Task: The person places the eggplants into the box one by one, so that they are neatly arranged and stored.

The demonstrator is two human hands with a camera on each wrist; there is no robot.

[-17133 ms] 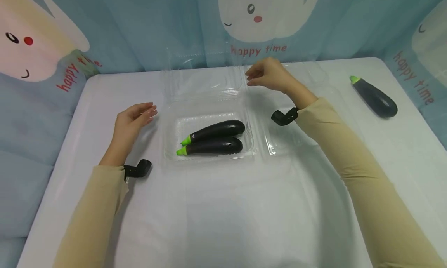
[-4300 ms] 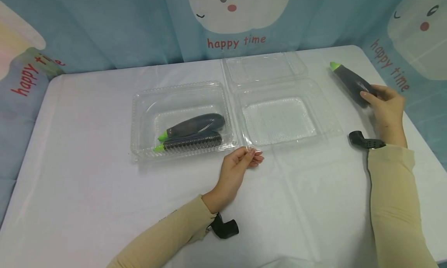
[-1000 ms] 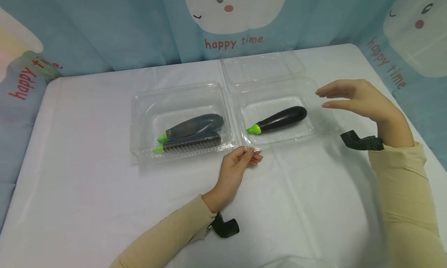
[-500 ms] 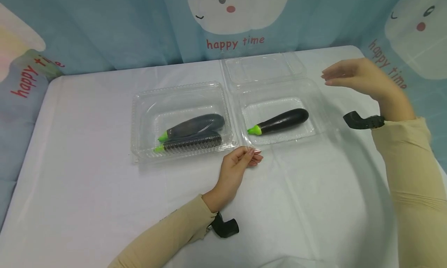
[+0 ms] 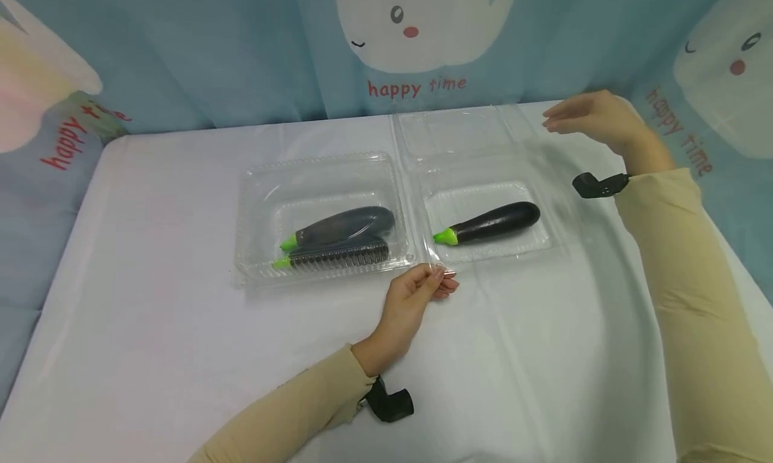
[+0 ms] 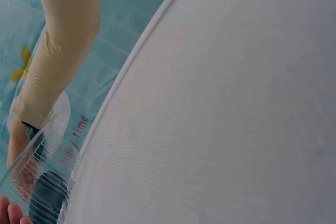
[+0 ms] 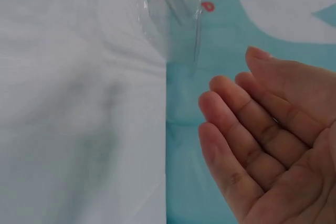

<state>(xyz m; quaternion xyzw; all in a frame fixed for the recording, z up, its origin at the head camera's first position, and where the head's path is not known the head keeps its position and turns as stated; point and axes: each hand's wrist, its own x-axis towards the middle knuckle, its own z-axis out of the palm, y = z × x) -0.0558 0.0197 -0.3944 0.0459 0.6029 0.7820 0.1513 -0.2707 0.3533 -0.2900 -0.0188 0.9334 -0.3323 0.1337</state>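
Observation:
My left hand (image 5: 404, 309) pinches the front left corner of an open clear plastic clamshell container (image 5: 441, 198). One dark eggplant (image 5: 498, 221) with a green stem lies in that container, and its lid (image 5: 455, 133) is folded back behind it. Raised over the back right of the table, my right hand (image 5: 604, 121) holds nothing and has its fingers extended, just right of the lid. The right wrist view shows the palm (image 7: 294, 192) and slightly bent fingers, apart from the clear plastic. In the left wrist view only some left fingertips (image 6: 13, 213) appear.
A second clear clamshell container (image 5: 260, 194), lid down, stands to the left beside the open one. Two eggplants (image 5: 344, 227) lie inside it. The white table (image 5: 151, 329) meets a blue printed curtain (image 5: 241, 54) at the back.
Over the longer span, the left container was closed and my right hand moved the third eggplant from the table's right into the right container. Lately my right hand rose toward the back; the left stayed put.

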